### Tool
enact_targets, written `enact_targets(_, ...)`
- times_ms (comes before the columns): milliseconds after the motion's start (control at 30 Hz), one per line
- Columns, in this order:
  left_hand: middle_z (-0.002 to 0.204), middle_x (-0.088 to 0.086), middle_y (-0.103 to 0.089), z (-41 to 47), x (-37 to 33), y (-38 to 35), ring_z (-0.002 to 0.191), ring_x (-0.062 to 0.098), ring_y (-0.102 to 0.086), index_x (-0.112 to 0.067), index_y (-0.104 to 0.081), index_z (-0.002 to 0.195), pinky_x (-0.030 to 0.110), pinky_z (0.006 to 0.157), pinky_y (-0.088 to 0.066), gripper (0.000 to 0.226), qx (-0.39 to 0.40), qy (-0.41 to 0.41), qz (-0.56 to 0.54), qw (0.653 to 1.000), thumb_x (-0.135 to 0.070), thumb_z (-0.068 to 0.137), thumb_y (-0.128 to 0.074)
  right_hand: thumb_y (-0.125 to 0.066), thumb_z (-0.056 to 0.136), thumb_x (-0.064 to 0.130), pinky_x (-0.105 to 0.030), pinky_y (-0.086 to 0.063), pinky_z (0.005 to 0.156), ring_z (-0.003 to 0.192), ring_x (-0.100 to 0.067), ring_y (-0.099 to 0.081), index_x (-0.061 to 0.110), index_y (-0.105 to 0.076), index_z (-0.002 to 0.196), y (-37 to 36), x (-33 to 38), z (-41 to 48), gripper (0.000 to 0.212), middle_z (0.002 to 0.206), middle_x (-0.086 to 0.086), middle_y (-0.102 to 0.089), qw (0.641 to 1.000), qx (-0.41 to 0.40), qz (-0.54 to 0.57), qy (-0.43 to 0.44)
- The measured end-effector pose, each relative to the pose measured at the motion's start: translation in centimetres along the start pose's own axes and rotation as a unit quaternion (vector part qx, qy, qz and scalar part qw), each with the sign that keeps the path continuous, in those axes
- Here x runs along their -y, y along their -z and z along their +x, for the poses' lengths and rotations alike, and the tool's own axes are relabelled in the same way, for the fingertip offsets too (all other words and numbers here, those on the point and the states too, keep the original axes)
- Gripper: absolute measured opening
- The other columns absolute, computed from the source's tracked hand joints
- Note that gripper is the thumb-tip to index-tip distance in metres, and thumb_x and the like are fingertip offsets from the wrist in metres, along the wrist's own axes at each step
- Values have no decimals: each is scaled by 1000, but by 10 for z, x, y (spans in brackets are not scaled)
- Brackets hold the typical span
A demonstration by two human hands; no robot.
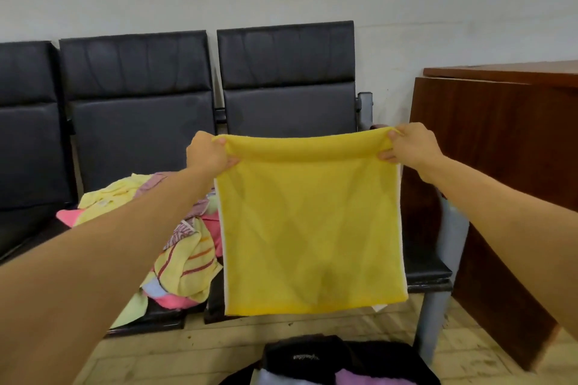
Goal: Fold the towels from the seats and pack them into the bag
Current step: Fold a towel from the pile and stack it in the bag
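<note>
Two hands, left (209,153) and right (410,144), pinching one yellow towel (309,228), three seats (287,78), one bag (328,359)

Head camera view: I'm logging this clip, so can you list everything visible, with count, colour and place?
Towel: one, yellow, held up by its top corners in front of the right seat.
Towel pile: several, pink, pale yellow, striped, on the middle seat.
Seats: three, black, along the wall.
Bag: one, black, open on the floor, purple cloth inside.
Desk: one, brown wood, right.
Left hand: pinches the towel's left corner.
Right hand: pinches the right corner.
</note>
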State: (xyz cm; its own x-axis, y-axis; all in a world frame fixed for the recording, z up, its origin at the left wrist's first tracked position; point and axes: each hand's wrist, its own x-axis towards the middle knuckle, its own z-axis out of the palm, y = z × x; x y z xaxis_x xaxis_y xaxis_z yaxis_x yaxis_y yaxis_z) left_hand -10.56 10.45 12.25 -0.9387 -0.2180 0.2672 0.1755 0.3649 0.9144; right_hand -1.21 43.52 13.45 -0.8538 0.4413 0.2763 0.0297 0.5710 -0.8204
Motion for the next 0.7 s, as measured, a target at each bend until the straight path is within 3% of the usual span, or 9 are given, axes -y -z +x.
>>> enact_targets(67, 107, 22, -61, 24, 34, -12, 97, 35, -65, -4, -49, 95, 50, 87, -54, 26, 22, 0, 8, 1000, -30, 91, -51, -43, 103, 15, -47, -51, 94, 100, -30, -65, 0, -58, 124, -15, -14, 8, 30, 115, -19, -63, 999, -14, -22, 42)
enact_targets(133, 95, 20, -62, 16, 52, -27, 92, 31, -63, -7, -45, 84, 46, 84, -53, 28, 18, 8, 36, 999, -34, 91, -51, -41, 104, 16, -45, -49, 96, 103, -29, -63, 2, -61, 118, -33, -33, 8, 28, 113, -17, -63, 998, -22, -24, 51)
enact_targets(200, 82, 9, -53, -15, 62, -39, 84, 26, -53, -9, -43, 89, 35, 74, -43, 19, 26, -10, 80, 996, -25, 98, -48, -39, 105, 16, -37, -46, 88, 96, -24, -58, 2, -62, 108, -52, -60, -2, 27, 101, -15, -62, 997, 8, -62, 50)
enact_targets(300, 95, 9, -49, -54, 94, -52, 90, 22, -45, -3, -45, 108, 31, 71, -31, 20, 82, -12, 144, 986, -22, 101, -44, -39, 104, 15, -28, -37, 76, 90, -21, -55, 0, -63, 108, -74, -101, -28, 28, 98, -13, -62, 991, 67, -108, 49)
enact_targets(367, 97, 9, -49, -77, 115, -54, 92, 22, -46, -7, -42, 105, 30, 68, -28, 16, 119, -25, 164, 979, -23, 102, -41, -41, 104, 17, -28, -38, 72, 87, -22, -59, 5, -64, 105, -81, -125, -45, 26, 94, -10, -64, 987, 87, -121, 57)
enact_targets(467, 94, 6, -51, -98, 144, -49, 91, 22, -49, -12, -39, 101, 30, 67, -27, 11, 161, -24, 179, 970, -23, 102, -40, -44, 102, 17, -33, -27, 64, 84, -31, -60, 7, -60, 86, -85, -159, -63, 25, 85, -8, -62, 973, 123, -179, 81)
enact_targets(567, 106, 2, -54, -113, 173, -42, 97, 17, -49, -10, -47, 109, 23, 71, -29, 13, 222, -65, 215, 949, -19, 102, -40, -49, 100, 14, -35, -38, 73, 94, -32, -63, 8, -69, 102, -89, -176, -73, 21, 101, -10, -70, 957, 173, -206, 108)
enact_targets(633, 122, 2, -50, -115, 188, -39, 107, 11, -45, -5, -47, 124, 16, 77, -29, 25, 264, -106, 243, 927, -14, 101, -39, -53, 98, 11, -25, -40, 75, 98, -25, -63, 12, -68, 116, -92, -176, -74, 24, 112, -5, -70, 956, 179, -202, 118)
enact_targets(700, 128, 5, -48, -112, 197, -41, 111, 11, -44, -3, -43, 130, 16, 82, -29, 30, 273, -134, 258, 917, -11, 101, -39, -54, 97, 8, -13, -33, 70, 93, -17, -60, 13, -68, 117, -98, -178, -70, 26, 114, -3, -69, 959, 165, -192, 132)
